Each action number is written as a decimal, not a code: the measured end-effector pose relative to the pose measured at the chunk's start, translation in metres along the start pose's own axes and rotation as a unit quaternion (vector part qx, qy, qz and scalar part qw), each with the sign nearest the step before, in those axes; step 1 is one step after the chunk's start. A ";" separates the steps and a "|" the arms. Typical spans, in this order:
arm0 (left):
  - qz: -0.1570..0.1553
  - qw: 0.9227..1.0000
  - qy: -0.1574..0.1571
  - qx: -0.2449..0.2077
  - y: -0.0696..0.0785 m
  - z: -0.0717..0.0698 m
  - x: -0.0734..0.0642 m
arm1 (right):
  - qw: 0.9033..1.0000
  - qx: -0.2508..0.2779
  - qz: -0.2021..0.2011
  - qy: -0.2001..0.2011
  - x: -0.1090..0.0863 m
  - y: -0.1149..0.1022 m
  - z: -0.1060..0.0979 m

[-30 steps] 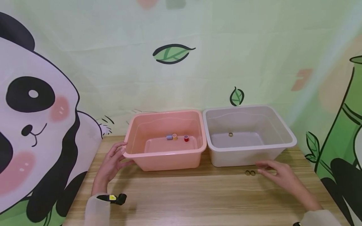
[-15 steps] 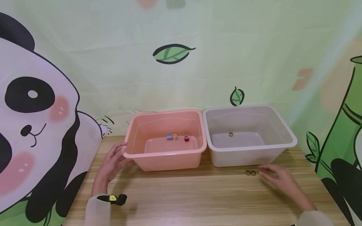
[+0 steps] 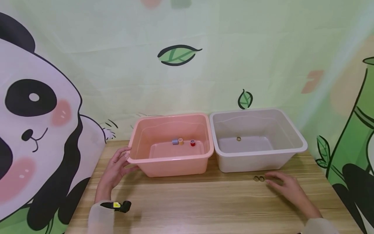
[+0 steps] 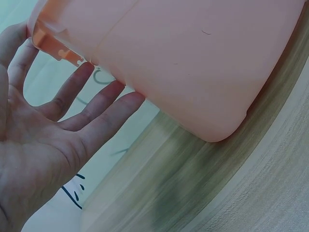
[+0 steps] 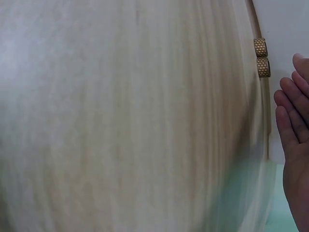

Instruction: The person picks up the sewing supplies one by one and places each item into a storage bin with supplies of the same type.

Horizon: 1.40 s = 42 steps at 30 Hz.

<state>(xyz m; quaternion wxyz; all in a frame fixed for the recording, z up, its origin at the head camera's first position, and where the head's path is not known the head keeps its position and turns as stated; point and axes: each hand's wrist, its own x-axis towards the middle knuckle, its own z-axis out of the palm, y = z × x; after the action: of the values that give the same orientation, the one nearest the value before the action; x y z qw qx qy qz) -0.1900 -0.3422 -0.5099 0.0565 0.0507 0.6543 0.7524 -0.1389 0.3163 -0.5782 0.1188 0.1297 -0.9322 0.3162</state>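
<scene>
My left hand [image 3: 114, 169] is at the left end of the pink basin [image 3: 175, 165]. In the left wrist view its fingers [image 4: 108, 113] are spread and fairly straight, their tips against the basin's outer side and rim. My right hand [image 3: 287, 187] is low over the table with nothing in it, thumb and forefinger apart, just right of two gold rings [image 3: 259, 178]. These stand side by side in front of the grey basin [image 3: 248, 162]; the right wrist view shows a dotted pattern on the rings [image 5: 262, 58]. Another gold ring [image 3: 238, 138] lies inside the grey basin.
Inside the pink basin lie a blue roll [image 3: 175, 142], a yellow roll [image 3: 180, 141] and a red roll [image 3: 193, 143], all small. The basins stand side by side on a wood-grain table [image 3: 198, 201], with a printed panda cloth [image 3: 204, 81] hanging behind.
My right hand has come slightly back toward me from the grey basin's front, then a little left, its fingertips closer to the two rings. My left hand has stayed in place.
</scene>
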 end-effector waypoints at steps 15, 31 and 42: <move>0.005 1.000 -0.006 -0.016 0.000 0.001 0.000 | 0.998 0.037 0.038 -0.021 0.001 0.002 0.013; 0.008 1.000 -0.001 -0.015 0.001 0.002 -0.001 | 1.000 0.027 0.015 0.003 0.003 0.012 0.024; 0.007 1.000 -0.002 -0.012 -0.001 0.000 0.000 | 0.999 0.025 0.024 -0.013 0.006 0.012 0.024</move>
<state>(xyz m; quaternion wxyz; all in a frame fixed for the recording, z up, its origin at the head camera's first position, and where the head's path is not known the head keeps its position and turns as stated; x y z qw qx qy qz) -0.1899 -0.3417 -0.5112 0.0531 0.0562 0.6446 0.7606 -0.1517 0.3097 -0.6016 0.0960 0.1144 -0.9283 0.3405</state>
